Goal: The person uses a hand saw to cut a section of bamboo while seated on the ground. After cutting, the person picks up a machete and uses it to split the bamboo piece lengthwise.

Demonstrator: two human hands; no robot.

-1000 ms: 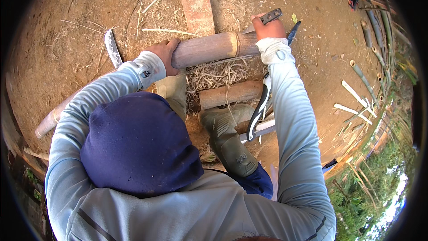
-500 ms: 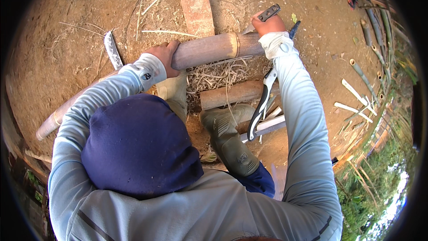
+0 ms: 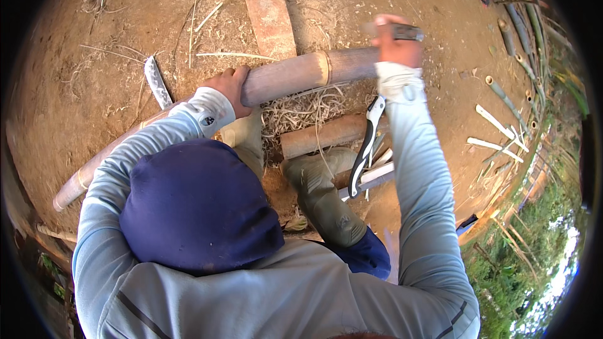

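Across the ground in front of the boots (image 3: 339, 213), in the head view, lies a bamboo pole (image 3: 286, 78), its near stretch running between the two hands just beyond a heap of curled shavings (image 3: 308, 110). The left hand (image 3: 229, 88) has its fingers curled over the top of the pole; the right hand (image 3: 402, 50), blurred, has its fingers closed around a dark-handled tool (image 3: 408, 32) near the pole's right-hand part. The working edge is too smeared to make out, so whether it touches the bamboo I cannot tell.

The step looks like trimming or scraping the bamboo's skin. To do it well, the left hand should pin the pole against rolling and keep well clear of the tool's path; the strokes should be shallow and even, lighter over the joint, where an edge may catch and skip.

The pole is thick and rounded, dull greyish purple-brown, with a pale tan ring at the joint between the hands. It seems to carry on beneath the left sleeve (image 3: 138, 163) toward the lower left, where another pale ring shows close to the end.
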